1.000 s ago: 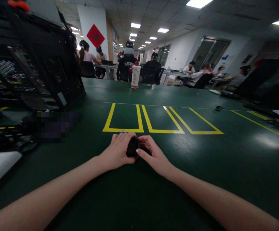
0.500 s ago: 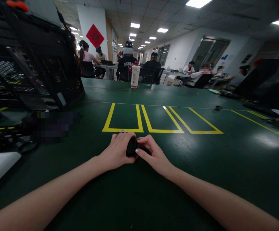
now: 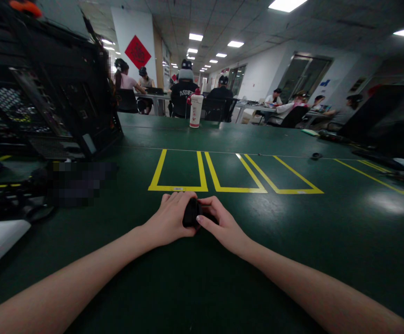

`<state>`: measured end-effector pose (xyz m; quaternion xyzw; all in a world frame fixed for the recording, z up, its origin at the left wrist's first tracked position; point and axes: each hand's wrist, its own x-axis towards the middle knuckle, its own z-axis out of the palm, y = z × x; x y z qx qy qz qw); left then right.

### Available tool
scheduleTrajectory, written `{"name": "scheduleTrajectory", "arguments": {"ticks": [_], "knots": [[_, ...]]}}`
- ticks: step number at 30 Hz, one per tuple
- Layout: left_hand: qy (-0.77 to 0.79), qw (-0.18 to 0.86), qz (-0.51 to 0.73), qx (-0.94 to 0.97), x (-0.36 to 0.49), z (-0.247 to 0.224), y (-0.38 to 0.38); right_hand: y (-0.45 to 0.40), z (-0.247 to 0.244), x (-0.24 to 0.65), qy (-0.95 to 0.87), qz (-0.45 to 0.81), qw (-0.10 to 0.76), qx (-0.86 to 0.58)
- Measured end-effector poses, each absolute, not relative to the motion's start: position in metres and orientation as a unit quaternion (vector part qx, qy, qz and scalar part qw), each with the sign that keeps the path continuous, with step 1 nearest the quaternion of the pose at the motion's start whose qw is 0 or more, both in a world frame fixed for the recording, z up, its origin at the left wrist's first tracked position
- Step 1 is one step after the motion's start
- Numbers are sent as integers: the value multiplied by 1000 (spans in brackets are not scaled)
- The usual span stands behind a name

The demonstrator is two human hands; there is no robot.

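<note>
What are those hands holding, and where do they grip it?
A small black object: the left hand clasps its left side, while the right hand appears to pinch its right side.

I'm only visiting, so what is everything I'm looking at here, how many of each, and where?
Black object: one, black, between the hands
Table: one, green, foreground
Tape outlines: three, yellow, beyond the hands; more tape at both sides
Cup: one, white with red, far side
Case: one, black, left
Clutter: count unclear, dark, left
White item: one, left edge
Round item: one, dark, right
Dark panel: one, tilted, right
Diamond sign: one, red, pillar
Ceiling lights: several, white, overhead
People: several, mixed clothing, background
Left hand: one, bare, around the black object
Right hand: one, bare, fingertips on it
</note>
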<state>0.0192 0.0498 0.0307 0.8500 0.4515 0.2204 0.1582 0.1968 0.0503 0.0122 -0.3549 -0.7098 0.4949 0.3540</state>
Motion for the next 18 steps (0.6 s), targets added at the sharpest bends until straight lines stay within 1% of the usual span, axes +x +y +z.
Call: {"name": "scheduleTrajectory", "arguments": {"ticks": [8,18], "knots": [[450,161,221,850,19,31,51,51,10,196,-712,482,388,-333],[448,177,218,849,18,32,50,50,13,197,-711,487,353,-365]]}}
